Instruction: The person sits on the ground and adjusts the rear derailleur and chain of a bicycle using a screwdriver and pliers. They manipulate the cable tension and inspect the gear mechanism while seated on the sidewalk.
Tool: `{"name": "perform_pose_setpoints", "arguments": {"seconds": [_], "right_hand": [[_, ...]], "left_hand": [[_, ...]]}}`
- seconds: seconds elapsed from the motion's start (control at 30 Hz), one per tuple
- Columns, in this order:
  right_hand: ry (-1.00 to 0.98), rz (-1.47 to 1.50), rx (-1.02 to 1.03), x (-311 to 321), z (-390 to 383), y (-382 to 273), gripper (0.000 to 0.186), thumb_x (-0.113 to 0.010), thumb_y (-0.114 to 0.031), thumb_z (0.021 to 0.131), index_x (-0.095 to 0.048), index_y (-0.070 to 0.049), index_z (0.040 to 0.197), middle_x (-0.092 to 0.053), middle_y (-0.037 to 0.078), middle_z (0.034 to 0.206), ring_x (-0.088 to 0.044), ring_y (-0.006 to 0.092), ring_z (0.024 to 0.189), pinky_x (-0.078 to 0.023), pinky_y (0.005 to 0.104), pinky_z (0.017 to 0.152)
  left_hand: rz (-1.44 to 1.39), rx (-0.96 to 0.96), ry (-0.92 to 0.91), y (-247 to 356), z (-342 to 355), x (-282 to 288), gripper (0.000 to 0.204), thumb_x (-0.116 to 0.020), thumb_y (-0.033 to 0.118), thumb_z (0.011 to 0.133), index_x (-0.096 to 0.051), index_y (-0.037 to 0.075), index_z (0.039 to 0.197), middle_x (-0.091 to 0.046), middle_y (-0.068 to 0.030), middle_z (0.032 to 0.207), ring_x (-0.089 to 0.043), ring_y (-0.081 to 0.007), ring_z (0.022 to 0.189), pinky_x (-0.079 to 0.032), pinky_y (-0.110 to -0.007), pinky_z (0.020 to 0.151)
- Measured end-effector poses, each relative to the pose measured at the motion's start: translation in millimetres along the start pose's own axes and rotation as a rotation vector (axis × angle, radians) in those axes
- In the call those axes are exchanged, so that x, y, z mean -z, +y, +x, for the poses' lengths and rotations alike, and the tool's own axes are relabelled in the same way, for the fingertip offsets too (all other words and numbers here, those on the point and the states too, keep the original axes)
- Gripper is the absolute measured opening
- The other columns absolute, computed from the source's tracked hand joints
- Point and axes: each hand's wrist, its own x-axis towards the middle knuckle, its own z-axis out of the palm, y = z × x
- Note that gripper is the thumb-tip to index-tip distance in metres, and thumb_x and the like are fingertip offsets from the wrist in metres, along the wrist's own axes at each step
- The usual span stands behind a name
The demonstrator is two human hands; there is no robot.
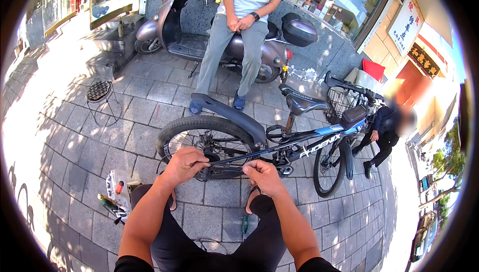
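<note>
A black and blue bicycle [319, 139] stands across in front of me, its rear wheel [199, 125] to the left. Beside that wheel's hub, my left hand [183, 166] is closed in a pinch on what looks like a thin black cable [224, 161]. My right hand [265, 176] is a little to the right, near the crank [285, 171]. Its thumb and forefinger are pressed together; whatever is between them is too small to name. Above the rear tyre reaches a black mudguard [229, 112]. Green-handled pliers [245, 224] lie on the paving between my feet.
At my left, a white container [118, 192] holds several tools. A small round stool [99, 92] stands farther back. Beyond the bicycle, a seated person [239, 32] leans on a parked scooter [174, 37]. Another person in dark clothes [386, 127] is near the front wheel.
</note>
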Motion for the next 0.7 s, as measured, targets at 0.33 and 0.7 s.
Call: {"name": "perform_pose_setpoints", "arguments": {"seconds": [0.33,0.7], "right_hand": [[0.044,-0.218,0.099,6,-1,-10,0.017,-0.074,-0.017,0.097,-0.074,-0.001,0.099,-0.056,-0.010,0.072,-0.045,0.0004,0.065,-0.038,0.0208,0.058],[-0.015,-0.263,0.142,-21,1,-15,0.022,-0.072,-0.021,0.096,-0.073,0.000,0.102,-0.066,-0.002,0.073,-0.053,0.0040,0.064,-0.044,0.0256,0.058]], "left_hand": [[-0.099,0.041,-0.052,17,4,1,0.017,-0.083,0.009,0.084,-0.076,0.006,0.098,-0.072,-0.0068,0.089,-0.067,-0.0258,0.082,-0.052,-0.037,0.074],[0.043,-0.077,-0.067,20,0,0,0.009,-0.077,0.011,0.088,-0.073,0.005,0.093,-0.067,-0.0096,0.083,-0.065,-0.0312,0.077,-0.049,-0.042,0.071]]}}
